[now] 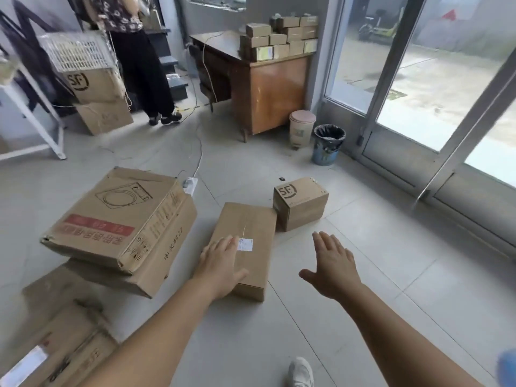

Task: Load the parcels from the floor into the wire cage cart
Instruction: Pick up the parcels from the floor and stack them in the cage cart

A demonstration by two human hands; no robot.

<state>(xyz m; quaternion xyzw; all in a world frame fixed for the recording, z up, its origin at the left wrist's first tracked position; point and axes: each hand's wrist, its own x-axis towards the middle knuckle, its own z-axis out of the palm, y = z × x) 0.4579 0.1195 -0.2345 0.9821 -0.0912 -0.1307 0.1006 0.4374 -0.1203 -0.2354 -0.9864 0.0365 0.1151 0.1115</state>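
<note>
A long flat cardboard parcel point(248, 227) with a small white label lies on the floor in the middle. My left hand point(220, 263) lies flat on its near left part, fingers straight. My right hand point(332, 266) hovers open over the bare floor to the right of that parcel, touching nothing. A small cube parcel point(300, 202) with an SF logo stands just behind the flat one. To the left, a large carton point(117, 219) with a washing-machine drawing rests tilted on another box. No wire cage cart is in view.
More cartons point(55, 339) lie at the lower left. A person point(142, 65) stands at the back by stacked boxes and a white basket point(78, 51). A wooden desk point(268, 88) holds several small boxes. Two bins point(328, 146) stand by glass doors point(418, 93). A power strip point(190, 184) and cables cross the floor.
</note>
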